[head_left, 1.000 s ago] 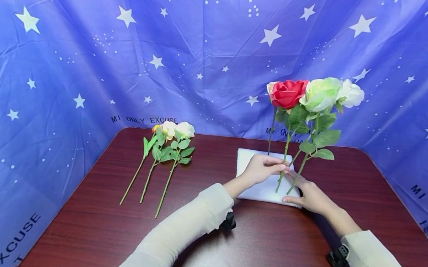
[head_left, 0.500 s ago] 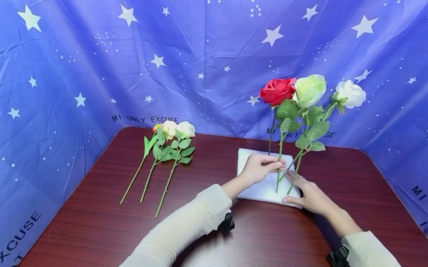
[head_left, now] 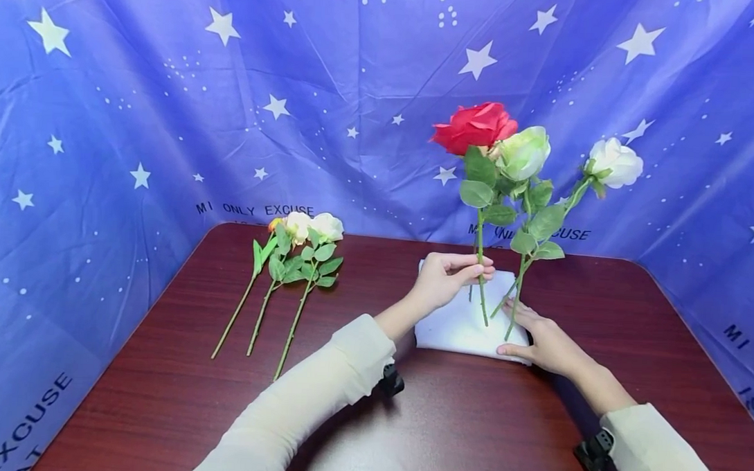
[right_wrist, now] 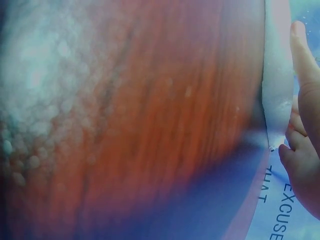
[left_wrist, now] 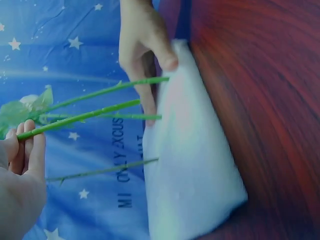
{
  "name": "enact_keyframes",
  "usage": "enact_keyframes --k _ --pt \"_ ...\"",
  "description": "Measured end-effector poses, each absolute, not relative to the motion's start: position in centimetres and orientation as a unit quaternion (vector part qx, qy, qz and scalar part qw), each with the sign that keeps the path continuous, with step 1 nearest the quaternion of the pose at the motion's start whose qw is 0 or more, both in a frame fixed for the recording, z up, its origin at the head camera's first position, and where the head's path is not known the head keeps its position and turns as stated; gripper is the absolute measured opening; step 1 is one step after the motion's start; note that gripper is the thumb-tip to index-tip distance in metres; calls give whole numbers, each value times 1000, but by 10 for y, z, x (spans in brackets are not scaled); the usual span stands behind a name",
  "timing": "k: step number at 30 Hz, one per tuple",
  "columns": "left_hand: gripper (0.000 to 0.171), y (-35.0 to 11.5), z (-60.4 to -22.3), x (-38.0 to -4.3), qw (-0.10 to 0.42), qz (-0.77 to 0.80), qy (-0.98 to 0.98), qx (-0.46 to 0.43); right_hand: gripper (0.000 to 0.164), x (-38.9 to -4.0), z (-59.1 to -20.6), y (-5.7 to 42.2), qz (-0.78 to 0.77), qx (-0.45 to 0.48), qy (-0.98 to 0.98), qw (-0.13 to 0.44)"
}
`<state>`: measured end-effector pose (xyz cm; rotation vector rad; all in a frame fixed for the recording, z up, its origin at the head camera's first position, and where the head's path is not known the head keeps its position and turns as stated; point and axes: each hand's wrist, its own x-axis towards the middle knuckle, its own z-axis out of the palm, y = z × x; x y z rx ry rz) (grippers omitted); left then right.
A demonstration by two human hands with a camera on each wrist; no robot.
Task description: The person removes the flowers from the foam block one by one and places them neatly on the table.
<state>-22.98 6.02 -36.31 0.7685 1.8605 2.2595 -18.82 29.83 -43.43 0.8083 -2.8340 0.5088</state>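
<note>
The red, cloth-looking artificial rose with a leafy green stem [head_left: 479, 125] is up in your left grip [head_left: 440, 283], pinched low on its stem, the cut end just clear of the white rectangular foam block [head_left: 451, 332] near the table's [head_left: 651, 307] far edge. It should be light but top-heavy — hold the stiffer stem, spare the soft petals. Your right grip [head_left: 550, 345] rests spread on the block.

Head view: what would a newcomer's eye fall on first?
Likely the red rose, pinched by its stem in the left hand above the white block. Next, the green rose and white rose standing in the block to its right, where the right hand rests. Behind everything hangs the starry blue cloth.
</note>
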Motion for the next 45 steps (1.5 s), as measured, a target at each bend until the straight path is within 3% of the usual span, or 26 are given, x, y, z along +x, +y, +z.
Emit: enact_keyframes --k 21,45 --pt "23 -15 -364 -231 36 744 636 201 80 -188 -434 301 171 261 -947 72" --pt "27 -94 -363 -222 73 695 698 155 82 -190 -435 300 165 254 -951 56"
